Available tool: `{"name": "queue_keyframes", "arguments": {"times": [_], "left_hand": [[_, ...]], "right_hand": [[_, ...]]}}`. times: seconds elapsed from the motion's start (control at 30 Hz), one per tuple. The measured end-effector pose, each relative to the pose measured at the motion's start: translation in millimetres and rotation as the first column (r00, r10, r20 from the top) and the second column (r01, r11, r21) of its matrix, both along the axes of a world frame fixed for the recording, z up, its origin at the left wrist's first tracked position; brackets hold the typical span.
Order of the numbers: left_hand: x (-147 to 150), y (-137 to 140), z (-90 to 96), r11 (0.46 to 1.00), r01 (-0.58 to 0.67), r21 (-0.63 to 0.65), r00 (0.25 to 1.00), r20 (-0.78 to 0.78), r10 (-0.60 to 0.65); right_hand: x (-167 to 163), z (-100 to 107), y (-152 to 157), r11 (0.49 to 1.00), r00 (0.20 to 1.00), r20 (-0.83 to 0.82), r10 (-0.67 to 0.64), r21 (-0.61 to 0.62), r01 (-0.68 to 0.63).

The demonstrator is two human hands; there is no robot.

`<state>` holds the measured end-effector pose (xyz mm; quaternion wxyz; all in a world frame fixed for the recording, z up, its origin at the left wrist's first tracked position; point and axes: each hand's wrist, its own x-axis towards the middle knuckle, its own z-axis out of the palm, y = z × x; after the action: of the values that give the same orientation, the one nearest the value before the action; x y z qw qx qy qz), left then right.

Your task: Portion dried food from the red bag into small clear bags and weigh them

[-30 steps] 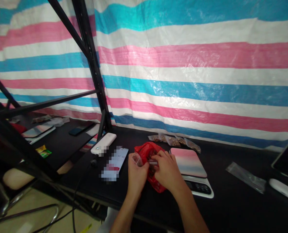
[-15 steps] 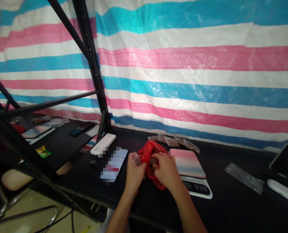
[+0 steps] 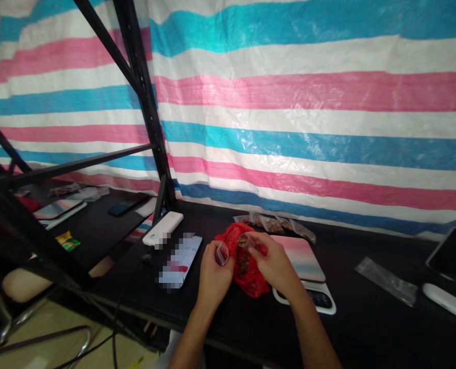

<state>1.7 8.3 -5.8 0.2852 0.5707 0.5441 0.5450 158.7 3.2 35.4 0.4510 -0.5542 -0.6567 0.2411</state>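
phone (image 3: 192,250) lying at left, we are pinching a small clear bag (image 3: 222,254) in our left hand (image 3: 213,274), red bag (image 3: 256,288) of brown bits (image 3: 243,267) lying open on the table (image 3: 351,335), our right hand (image 3: 274,260) pinching a small cup (image 3: 245,242) over it, scale (image 3: 302,259) sitting alongside

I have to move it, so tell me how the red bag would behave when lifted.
The red bag would probably sag, since its thin plastic is crumpled. The loose brown pieces might spill if it tips, as its mouth is open.
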Motion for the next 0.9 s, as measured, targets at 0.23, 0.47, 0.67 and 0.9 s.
{"name": "queue_keyframes", "arguments": {"times": [0.23, 0.47, 0.67, 0.9], "left_hand": [[-4, -4, 1.8, 0.999, 0.038, 0.026, 0.98, -0.198, -0.032], [-1, -7, 3.0, 1.0, 0.023, 0.006, 0.965, -0.26, -0.021], [-3, -7, -0.1, 0.997, -0.054, 0.053, 0.983, -0.174, 0.063], [-5, -25, 21.3, 0.956, -0.233, -0.18, 0.946, -0.268, 0.181]], "right_hand": [[-22, 13, -12, 0.973, 0.975, 0.044, 0.219, 0.066, -0.222], [-30, 13, -11, 0.948, 0.951, 0.211, 0.226, 0.177, -0.265], [-12, 7, -4, 0.975, 0.989, 0.137, 0.048, 0.21, -0.077], [9, -8, 2, 0.999, 0.939, 0.345, -0.013, 0.053, -0.006]]}}
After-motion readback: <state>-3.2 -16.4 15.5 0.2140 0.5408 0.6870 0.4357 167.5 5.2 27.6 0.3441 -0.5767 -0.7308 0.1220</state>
